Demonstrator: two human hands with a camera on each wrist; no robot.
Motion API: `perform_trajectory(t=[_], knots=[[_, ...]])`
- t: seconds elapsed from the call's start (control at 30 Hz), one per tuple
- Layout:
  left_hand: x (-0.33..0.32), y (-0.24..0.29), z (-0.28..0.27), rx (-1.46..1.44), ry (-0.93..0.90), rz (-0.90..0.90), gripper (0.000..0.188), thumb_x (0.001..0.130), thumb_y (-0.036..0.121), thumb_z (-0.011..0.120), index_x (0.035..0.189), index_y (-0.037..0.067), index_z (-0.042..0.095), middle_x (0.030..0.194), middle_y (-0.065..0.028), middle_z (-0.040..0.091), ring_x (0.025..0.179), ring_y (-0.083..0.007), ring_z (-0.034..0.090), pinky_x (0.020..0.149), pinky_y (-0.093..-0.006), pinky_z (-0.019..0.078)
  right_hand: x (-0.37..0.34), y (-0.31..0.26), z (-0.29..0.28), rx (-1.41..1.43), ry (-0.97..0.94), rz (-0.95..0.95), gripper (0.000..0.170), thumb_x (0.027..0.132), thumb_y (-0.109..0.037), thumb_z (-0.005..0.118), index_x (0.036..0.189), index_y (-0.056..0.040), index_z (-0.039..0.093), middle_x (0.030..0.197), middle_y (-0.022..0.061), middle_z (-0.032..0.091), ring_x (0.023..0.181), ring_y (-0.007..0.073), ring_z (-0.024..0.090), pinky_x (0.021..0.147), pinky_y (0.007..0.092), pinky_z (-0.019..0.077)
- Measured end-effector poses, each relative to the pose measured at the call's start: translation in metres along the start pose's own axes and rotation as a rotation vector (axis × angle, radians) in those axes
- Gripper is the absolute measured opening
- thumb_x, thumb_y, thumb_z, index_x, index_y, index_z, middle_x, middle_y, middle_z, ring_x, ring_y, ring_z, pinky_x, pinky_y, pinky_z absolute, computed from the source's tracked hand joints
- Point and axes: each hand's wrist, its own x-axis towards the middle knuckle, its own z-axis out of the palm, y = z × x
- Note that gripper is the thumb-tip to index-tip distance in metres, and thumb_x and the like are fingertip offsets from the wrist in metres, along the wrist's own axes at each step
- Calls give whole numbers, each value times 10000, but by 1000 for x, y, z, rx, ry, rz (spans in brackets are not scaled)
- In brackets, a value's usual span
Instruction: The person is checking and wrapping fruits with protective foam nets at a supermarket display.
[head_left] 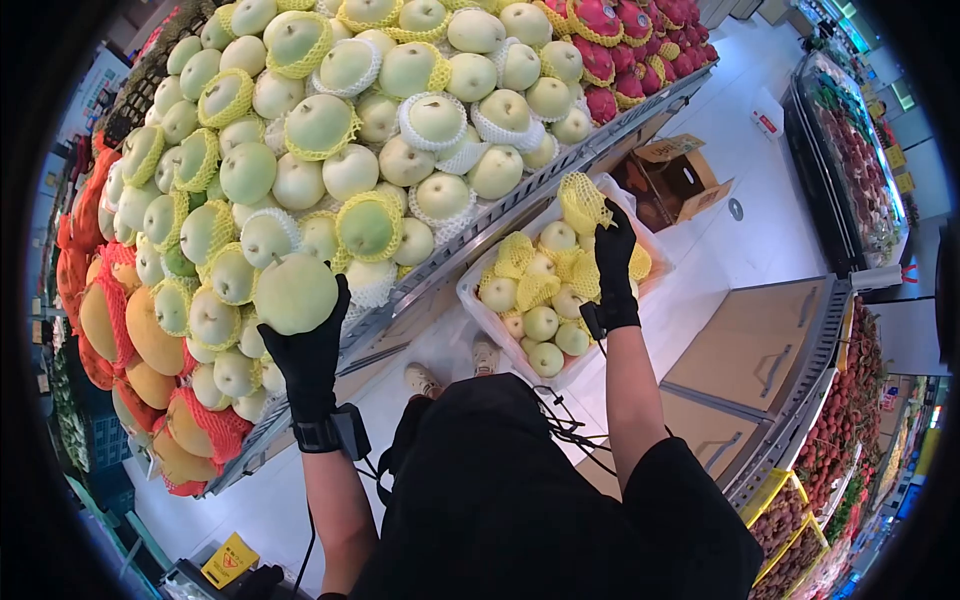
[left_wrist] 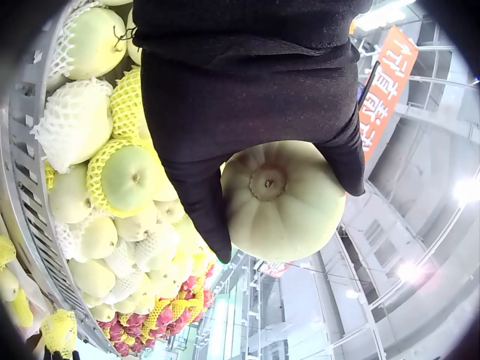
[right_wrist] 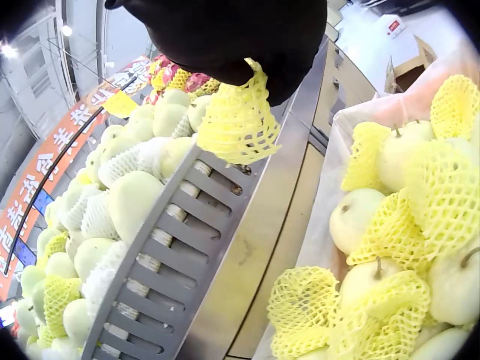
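A pale green melon (head_left: 296,293) rests in my black-gloved left hand (head_left: 308,365), above the left part of the heap. In the left wrist view the fingers and thumb of the left hand (left_wrist: 259,112) curl round the melon (left_wrist: 281,199), its blossom end facing the camera. My gloved right hand (head_left: 616,265) pinches a yellow foam net (head_left: 583,203) over the lined crate (head_left: 478,318). The right wrist view shows the net (right_wrist: 238,124) hanging hollow from the right hand (right_wrist: 240,37), with the metal rail beneath it.
Melons (head_left: 250,172), some in white or yellow nets, fill the slanted display behind a slotted rail (right_wrist: 180,262). Dragon fruit (head_left: 600,55) lies at its far end, orange-yellow melons (head_left: 155,330) at the left. A cardboard box (head_left: 690,185) stands on the floor beyond the crate.
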Motion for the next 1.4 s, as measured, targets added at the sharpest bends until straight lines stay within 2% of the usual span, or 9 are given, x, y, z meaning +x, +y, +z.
perform_trajectory(t=[0.37, 0.5, 0.63, 0.73, 0.83, 0.93, 1.2, 1.33, 1.4], knots=[[3, 38, -73, -849, -337, -338, 1074, 736, 522, 753, 1504, 58, 163, 1547, -166, 208, 1432, -283, 221, 1191, -383, 198, -24, -113, 56, 190, -219, 257, 263, 870, -71, 646, 1124, -11, 675, 1011, 76, 702, 895, 160, 633, 835, 270, 493], [0, 56, -97, -1299, -421, -480, 1061, 749, 482, 726, 1516, 54, 130, 1554, -138, 200, 1432, -263, 223, 1179, -355, 208, -51, -164, 101, 131, -273, 64, 229, 894, -105, 658, 1083, 20, 691, 1033, 78, 708, 959, 121, 622, 883, 257, 472], [11, 27, -160, -1863, -375, -619, 991, 808, 496, 641, 1524, 68, 106, 1560, -134, 193, 1429, -252, 219, 1168, -374, 236, -78, -200, 143, 22, -325, -1, 268, 832, -53, 690, 1099, -33, 704, 789, -11, 641, 606, 42, 473, 573, 217, 407], [8, 38, -180, -2190, -342, -745, 657, 958, 200, 509, 1529, 233, 186, 1528, 1, 280, 1316, -201, 366, 977, -457, 403, -108, -244, 176, 75, -363, -88, 296, 818, -22, 679, 1112, -50, 701, 707, -45, 583, 553, 24, 397, 506, 217, 346], [5, 53, -193, -1876, -402, -598, 1012, 782, 284, 737, 1524, 38, 96, 1562, -101, 191, 1410, -209, 240, 1138, -329, 271, -131, -283, 197, 0, -512, -66, 307, 818, 6, 656, 1117, -52, 694, 838, 6, 665, 634, 50, 503, 590, 222, 428], [-1, 76, -177, -418, -378, 206, 756, 835, 301, 728, 1398, -35, 350, 1390, -161, 451, 1289, -319, 463, 1100, -427, 379, -155, -302, 224, 114, -555, -206, 293, 812, 9, 652, 1096, -46, 695, 992, 52, 694, 799, 98, 595, 743, 249, 481], [-15, 93, -194, -345, -360, 110, 1009, 754, 472, 751, 1469, -20, 235, 1478, -184, 340, 1365, -346, 360, 1157, -446, 288, -188, -360, 271, 124, -751, -285, 266, 764, 29, 627, 1008, -46, 704, 1006, 72, 663, 939, 176, 616, 854, 294, 477], [-27, 105, -204, -1963, -452, -745, 1061, 752, 306, 731, 1526, 7, 69, 1524, -152, 274, 1403, -265, 303, 1159, -385, 259, -213, -380, 281, 149, -760, -401, 299, 746, 61, 604, 990, -67, 719, 938, 56, 588, 925, 187, 591, 834, 289, 472], [-23, 108, -195, -1610, -485, -459, 1092, 736, 337, 678, 1536, 23, 4, 1565, -133, 193, 1432, -243, 239, 1173, -344, 195, -221, -387, 289, 133, -743, -454, 311, 747, 70, 596, 982, -84, 729, 931, 57, 580, 918, 185, 588, 815, 287, 472]])
